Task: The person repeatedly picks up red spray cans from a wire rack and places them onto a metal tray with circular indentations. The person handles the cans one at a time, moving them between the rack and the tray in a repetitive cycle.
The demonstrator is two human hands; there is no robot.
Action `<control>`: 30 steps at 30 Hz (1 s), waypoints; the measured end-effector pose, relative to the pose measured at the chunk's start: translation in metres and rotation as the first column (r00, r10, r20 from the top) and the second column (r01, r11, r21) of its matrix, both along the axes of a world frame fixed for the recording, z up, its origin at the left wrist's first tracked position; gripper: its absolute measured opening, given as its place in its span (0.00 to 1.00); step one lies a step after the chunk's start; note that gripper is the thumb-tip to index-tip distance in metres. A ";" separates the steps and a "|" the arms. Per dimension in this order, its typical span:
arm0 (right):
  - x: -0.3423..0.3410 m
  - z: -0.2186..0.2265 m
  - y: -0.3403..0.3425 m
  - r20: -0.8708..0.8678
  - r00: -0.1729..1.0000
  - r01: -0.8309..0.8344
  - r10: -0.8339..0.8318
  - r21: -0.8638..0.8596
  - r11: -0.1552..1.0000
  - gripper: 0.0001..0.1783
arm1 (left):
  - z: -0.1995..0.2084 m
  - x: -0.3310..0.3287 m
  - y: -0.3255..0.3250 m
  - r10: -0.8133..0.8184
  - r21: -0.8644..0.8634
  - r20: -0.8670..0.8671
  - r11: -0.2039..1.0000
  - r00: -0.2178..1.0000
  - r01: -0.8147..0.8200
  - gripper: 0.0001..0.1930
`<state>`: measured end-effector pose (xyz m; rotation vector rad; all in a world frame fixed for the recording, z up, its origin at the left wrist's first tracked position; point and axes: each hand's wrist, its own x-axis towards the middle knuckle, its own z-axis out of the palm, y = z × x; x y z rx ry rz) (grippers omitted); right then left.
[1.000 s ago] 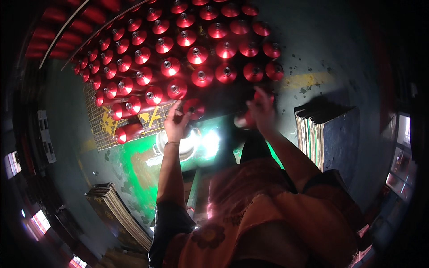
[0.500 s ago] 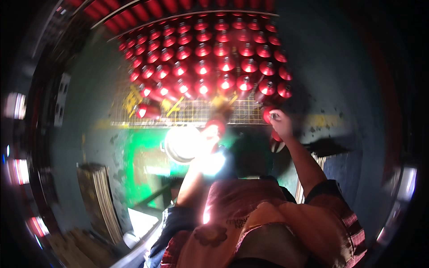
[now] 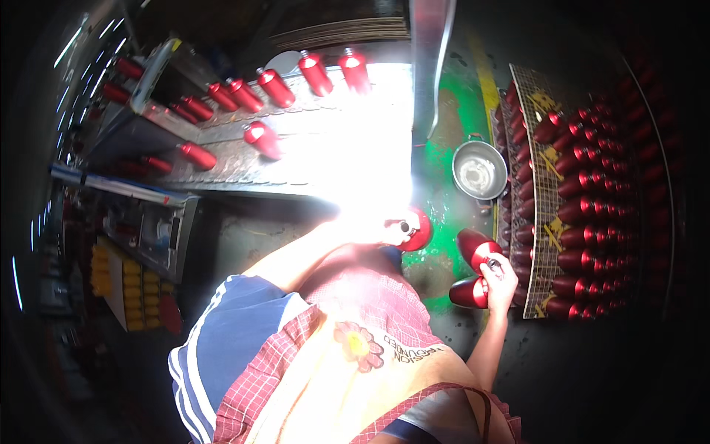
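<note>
Green floor (image 3: 470, 111) bears the pot (image 3: 463, 166); below it, left hand (image 3: 398, 232) grips one neck-up red bottle (image 3: 421, 231), right hand (image 3: 501, 277) two bottles (image 3: 474, 245), tilted, bases leftward.

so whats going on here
A person in an apron has a red bottle in the left hand, held near its neck, and two red bottles in the right hand. At left, lined-up bottles are on a brightly lit metal surface; at right, rows of bottles are on a patterned board, with a metal pot nearby.

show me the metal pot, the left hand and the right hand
metal pot (image 3: 478, 160): head view, on its inside
left hand (image 3: 392, 232): head view, middle of hand
right hand (image 3: 501, 274): head view, middle of hand
</note>
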<state>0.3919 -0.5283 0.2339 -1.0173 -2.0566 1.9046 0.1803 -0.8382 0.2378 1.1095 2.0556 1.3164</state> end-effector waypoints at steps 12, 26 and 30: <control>-0.227 0.031 -0.408 0.178 0.654 -0.729 0.735 -0.109 0.675 0.14 | 0.000 -0.024 -0.472 0.821 -0.212 0.404 0.512 0.402 -0.832 0.09; -0.410 -0.075 -0.565 0.127 0.595 -0.803 0.793 0.121 0.583 0.14 | -0.062 -0.112 -0.622 0.915 -0.200 0.085 0.404 0.395 -0.893 0.15; -0.435 -0.093 -0.539 0.221 0.583 -0.812 0.782 0.170 0.558 0.18 | -0.079 -0.148 -0.594 0.924 -0.248 0.135 0.381 0.357 -0.891 0.10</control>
